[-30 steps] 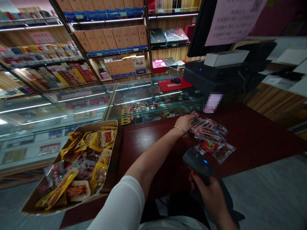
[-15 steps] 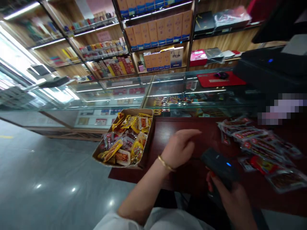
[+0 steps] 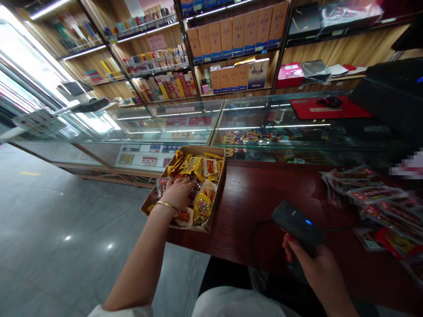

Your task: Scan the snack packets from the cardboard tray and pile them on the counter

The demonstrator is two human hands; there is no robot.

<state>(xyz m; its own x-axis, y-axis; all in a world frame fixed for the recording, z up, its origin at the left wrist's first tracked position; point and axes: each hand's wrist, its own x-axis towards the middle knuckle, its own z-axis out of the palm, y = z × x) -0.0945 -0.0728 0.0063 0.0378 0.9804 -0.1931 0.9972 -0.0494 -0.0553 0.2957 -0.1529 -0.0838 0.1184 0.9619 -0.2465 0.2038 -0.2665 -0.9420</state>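
My left hand [image 3: 178, 193], with a gold bangle at the wrist, reaches into an open cardboard box [image 3: 211, 222] of small snack packets. Its fingers are apart and stretched over the packets, fingertips partly hidden among them; I see nothing gripped. Yellow snack packets [image 3: 202, 207] lie around the hand, mixed with clear and reddish ones. My right hand [image 3: 319, 268] is closed round the handle of a dark barcode scanner [image 3: 295, 222] with a lit blue light. The scanner is held over the dark red-brown table [image 3: 244, 198], its head pointing up and left.
Flat clear-wrapped snack packs [image 3: 380, 193] are heaped on the table's right side, with a red packet [image 3: 398, 242] near them. Behind the table runs a glass display counter [image 3: 178, 121] bearing a red mouse pad [image 3: 307, 109]. A cable [image 3: 253, 235] trails across the table near the scanner.
My left hand has moved left from above the table into the box of packets. My right hand still grips the scanner in much the same place. The view has shifted slightly.
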